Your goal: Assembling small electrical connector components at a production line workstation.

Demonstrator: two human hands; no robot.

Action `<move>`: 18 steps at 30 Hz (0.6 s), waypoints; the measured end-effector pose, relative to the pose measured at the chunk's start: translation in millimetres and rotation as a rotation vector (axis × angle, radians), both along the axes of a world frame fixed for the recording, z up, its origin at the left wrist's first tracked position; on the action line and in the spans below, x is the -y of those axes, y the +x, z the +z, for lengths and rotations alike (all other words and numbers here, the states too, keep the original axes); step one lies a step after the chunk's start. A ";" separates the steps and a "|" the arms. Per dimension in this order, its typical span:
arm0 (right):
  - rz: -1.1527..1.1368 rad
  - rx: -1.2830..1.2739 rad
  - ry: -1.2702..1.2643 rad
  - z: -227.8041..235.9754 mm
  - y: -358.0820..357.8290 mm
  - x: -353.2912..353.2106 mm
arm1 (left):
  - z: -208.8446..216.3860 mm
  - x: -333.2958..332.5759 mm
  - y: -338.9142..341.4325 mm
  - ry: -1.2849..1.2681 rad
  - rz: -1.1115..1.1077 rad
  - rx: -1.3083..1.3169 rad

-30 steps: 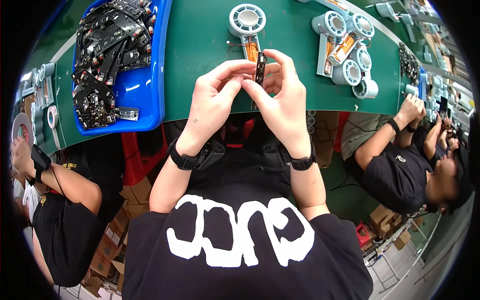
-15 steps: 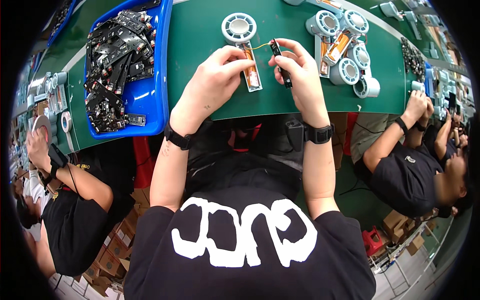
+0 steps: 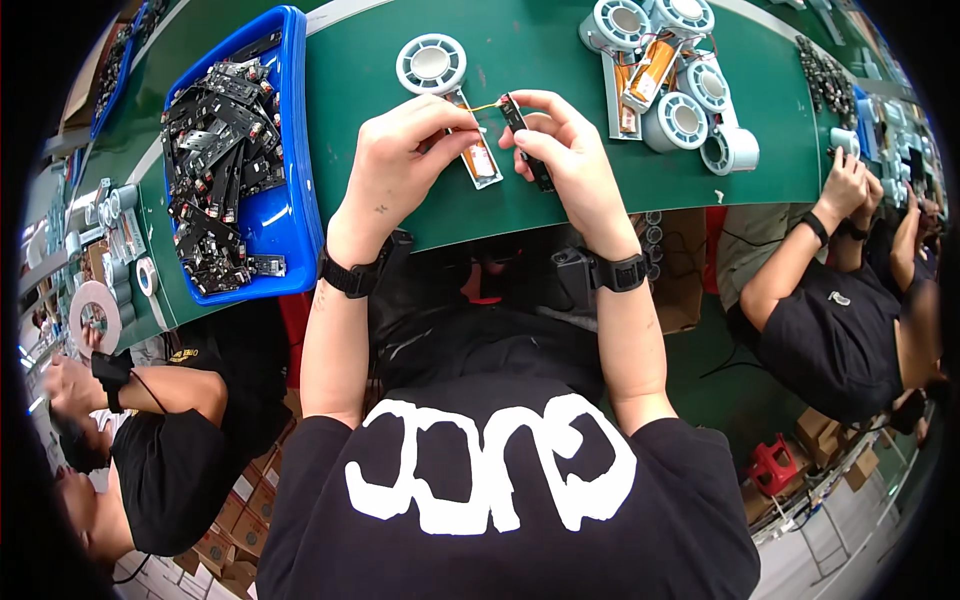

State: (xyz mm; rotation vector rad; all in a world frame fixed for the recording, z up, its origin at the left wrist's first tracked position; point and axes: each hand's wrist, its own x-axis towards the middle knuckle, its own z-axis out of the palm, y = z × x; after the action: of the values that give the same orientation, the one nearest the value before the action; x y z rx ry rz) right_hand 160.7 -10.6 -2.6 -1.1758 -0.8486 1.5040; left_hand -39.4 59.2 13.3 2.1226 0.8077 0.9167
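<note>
A slim black circuit board is gripped between the fingers and thumb of my right hand. From its upper end a thin yellow wire runs left to a light blue housing. That housing has a round slotted head and a narrow handle with an orange-wrapped battery, lying on the green table. Over the handle, my left hand is closed in a pinch close to the wire. What sits between its fingertips, if anything, is too small to make out.
At left stands a blue tray heaped with black circuit boards. Several light blue housings are piled on the green table at right. Co-workers sit on both sides; the left one is beside a pale ring-shaped roll.
The view has shifted, so the table and housings sit differently in it. My hands keep their grips, and the circuit board is still joined by the yellow wire.
</note>
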 end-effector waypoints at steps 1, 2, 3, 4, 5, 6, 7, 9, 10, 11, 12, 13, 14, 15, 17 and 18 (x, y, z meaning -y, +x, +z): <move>-0.001 0.001 -0.001 0.2 -0.7 1.6 | -0.5 1.0 0.7 -0.001 -0.001 0.001; 0.003 0.010 0.008 0.5 -1.8 3.1 | -0.7 1.5 1.2 0.001 0.017 0.006; 0.009 0.020 0.018 0.9 -3.2 4.8 | -0.8 2.1 1.7 0.003 0.036 0.012; 0.016 0.030 0.027 1.1 -4.4 6.2 | -0.9 2.6 2.0 0.005 0.056 0.017; 0.020 0.031 0.028 0.8 -5.6 7.4 | -1.3 2.7 2.6 0.006 0.060 0.019; 0.018 0.027 0.039 0.1 -6.9 8.7 | -1.7 2.8 3.6 0.033 0.066 0.028; 0.015 0.023 0.049 -0.8 -8.3 10.5 | -2.5 3.5 4.7 0.058 0.070 0.038; 0.019 0.021 0.057 -1.6 -10.7 11.9 | -2.4 5.6 6.3 0.082 0.082 0.049; 0.011 0.021 0.075 -1.7 -11.7 12.0 | -0.6 6.5 7.2 0.073 0.109 0.043; 0.003 0.021 0.093 -1.7 -12.6 11.9 | 1.1 7.2 8.0 0.065 0.135 0.036; -0.005 0.020 0.110 -1.7 -13.7 12.3 | 2.0 8.4 8.1 0.056 0.163 0.029; 0.001 0.022 0.110 -1.7 -14.6 12.8 | 1.1 9.3 7.8 0.055 0.168 0.031; 0.000 0.021 0.113 -1.7 -15.2 13.4 | -0.9 10.1 7.6 0.046 0.165 0.046; -0.002 0.021 0.117 -1.5 -15.7 13.9 | -2.8 10.5 7.4 0.037 0.162 0.061; -0.001 0.022 0.119 -1.4 -15.9 13.8 | -4.8 10.1 7.5 0.027 0.162 0.078; 0.003 0.023 0.119 -1.8 -15.7 13.6 | -5.7 9.4 7.8 0.053 0.165 0.073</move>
State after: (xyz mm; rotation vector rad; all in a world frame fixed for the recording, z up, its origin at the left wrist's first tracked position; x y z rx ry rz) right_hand 145.0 -24.2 -4.4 -1.1062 -0.9421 1.4247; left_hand -31.5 49.9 7.6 2.0781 0.9406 1.1066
